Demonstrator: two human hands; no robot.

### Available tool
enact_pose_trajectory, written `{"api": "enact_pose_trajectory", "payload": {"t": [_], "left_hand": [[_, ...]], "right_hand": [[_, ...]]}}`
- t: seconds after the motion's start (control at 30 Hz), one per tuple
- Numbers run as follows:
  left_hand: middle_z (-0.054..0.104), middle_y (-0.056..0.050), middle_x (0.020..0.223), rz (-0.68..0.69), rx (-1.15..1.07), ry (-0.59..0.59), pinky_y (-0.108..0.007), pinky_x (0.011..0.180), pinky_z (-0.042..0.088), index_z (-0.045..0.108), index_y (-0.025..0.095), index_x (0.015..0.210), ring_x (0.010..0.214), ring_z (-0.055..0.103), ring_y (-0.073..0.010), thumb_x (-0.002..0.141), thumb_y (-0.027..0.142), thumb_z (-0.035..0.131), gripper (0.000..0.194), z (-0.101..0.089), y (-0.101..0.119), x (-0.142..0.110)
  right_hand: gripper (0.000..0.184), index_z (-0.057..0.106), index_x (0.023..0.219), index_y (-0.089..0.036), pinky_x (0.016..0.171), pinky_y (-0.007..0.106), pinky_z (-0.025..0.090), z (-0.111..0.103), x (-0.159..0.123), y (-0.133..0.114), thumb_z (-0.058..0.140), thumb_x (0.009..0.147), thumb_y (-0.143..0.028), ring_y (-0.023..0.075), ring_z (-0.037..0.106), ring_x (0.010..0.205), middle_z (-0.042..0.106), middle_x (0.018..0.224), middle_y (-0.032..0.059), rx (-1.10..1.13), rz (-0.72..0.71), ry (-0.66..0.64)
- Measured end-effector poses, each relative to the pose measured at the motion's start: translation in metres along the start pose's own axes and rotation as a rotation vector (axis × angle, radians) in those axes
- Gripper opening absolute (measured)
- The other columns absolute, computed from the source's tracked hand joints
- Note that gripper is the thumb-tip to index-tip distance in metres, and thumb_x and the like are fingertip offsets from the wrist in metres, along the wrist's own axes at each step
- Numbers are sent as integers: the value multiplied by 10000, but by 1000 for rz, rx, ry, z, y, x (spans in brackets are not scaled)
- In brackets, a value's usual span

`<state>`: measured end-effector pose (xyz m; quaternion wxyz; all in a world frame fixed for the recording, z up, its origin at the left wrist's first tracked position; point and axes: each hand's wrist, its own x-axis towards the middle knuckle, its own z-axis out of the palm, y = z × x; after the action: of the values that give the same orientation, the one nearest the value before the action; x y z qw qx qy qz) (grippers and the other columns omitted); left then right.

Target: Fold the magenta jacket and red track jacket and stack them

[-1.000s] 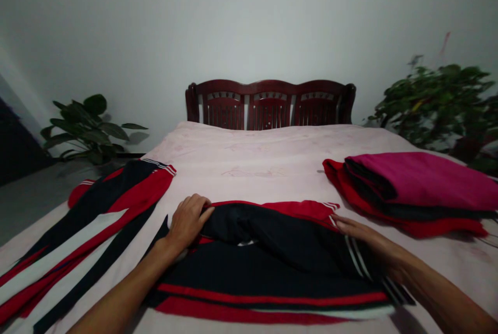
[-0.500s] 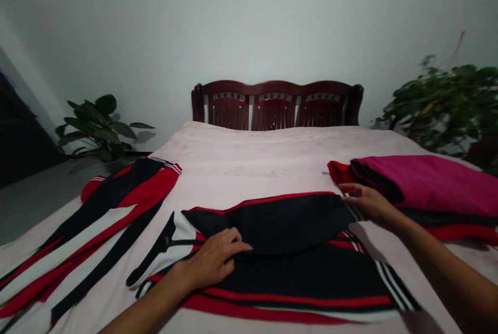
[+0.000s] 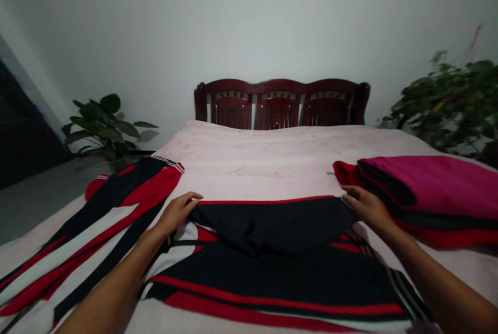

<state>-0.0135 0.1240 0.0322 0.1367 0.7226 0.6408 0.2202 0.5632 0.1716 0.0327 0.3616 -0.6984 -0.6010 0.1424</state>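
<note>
Head view, left to right: a broad-leaved potted plant [image 3: 104,126] stands on the floor [image 3: 31,204] beyond the bed's left side. Along the left edge of the bed [image 3: 272,163] lies a flat red, black and white sports garment [image 3: 105,225], its striped cuff end pointing toward the headboard. The left hand [image 3: 177,214] is open, fingers loosely curved, resting at the left end of the fold on a black, red and white sports garment [image 3: 272,272], which lies spread at the near middle of the bed with its upper part folded over into a black band [image 3: 272,226]. The right hand [image 3: 368,208] is also open, fingers close together, its fingertips at the right end of that fold, with the stack beside it. A folded stack of clothes [image 3: 424,196], magenta on top and black and red below, sits near the right edge of the bed, and a leafy potted plant [image 3: 443,106] rises behind it, while the dark wooden headboard [image 3: 282,103] closes the far edge
</note>
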Motion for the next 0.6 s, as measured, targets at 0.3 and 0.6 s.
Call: {"api": "enact_pose_trajectory", "payload": {"t": [0.3, 0.6], "left_hand": [[712, -52, 1079, -4, 182, 14, -312, 926, 443, 685, 250, 1112, 1020, 643, -215, 879, 277, 523, 286, 16, -18, -4], [651, -71, 1098, 99, 226, 113, -389, 999, 401, 674, 233, 1011, 1074, 576, -242, 859, 146, 454, 281, 17, 12, -21]], "right_hand": [[443, 666, 1198, -82, 927, 511, 473, 9, -24, -9, 478, 866, -307, 381, 613, 1110, 652, 1232, 233, -453, -78, -22], [286, 629, 1139, -224, 811, 354, 413, 78, -154, -164, 500, 913, -105, 215, 556, 966, 660, 1117, 71, -327, -1077, -341]]}}
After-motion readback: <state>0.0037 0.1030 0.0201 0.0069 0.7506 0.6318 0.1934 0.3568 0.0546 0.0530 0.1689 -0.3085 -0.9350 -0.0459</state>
